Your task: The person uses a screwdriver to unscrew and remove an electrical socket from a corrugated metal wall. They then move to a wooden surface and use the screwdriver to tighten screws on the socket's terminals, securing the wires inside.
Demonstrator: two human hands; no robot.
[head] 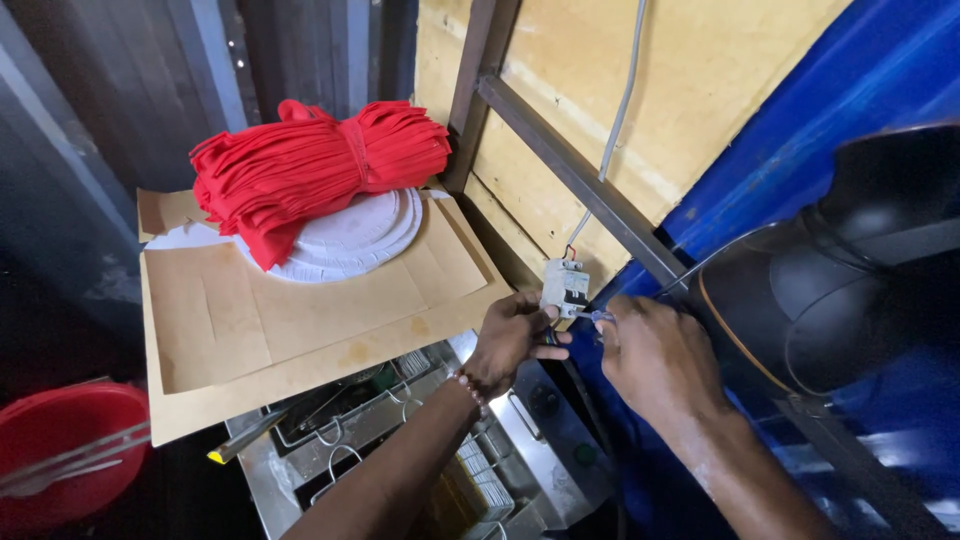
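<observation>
Head view looks down at two bare hands that meet at a small white breaker (pixel 565 287), fixed low on the plywood wall (pixel 690 70), just right of the scene's middle. The left hand (pixel 512 335) comes up from the near edge with the forearm slanted to the right, a bead bracelet (pixel 468 385) on the wrist. Its fingers are curled, and the tips press at the lower left side of the breaker. The right hand (pixel 655 355) comes in from the near right, its back to the camera. Its fingers are closed round a thin tool (pixel 597 316) (only the pale tip shows), which points left to the underside of the breaker. A grey cable (pixel 620 105) runs down the wall to the breaker's top. To the far left, a red bundle (pixel 315 165) lies on white plates (pixel 365 240) on cardboard (pixel 300 320). A red tub (pixel 65 450) sits at the near left.
</observation>
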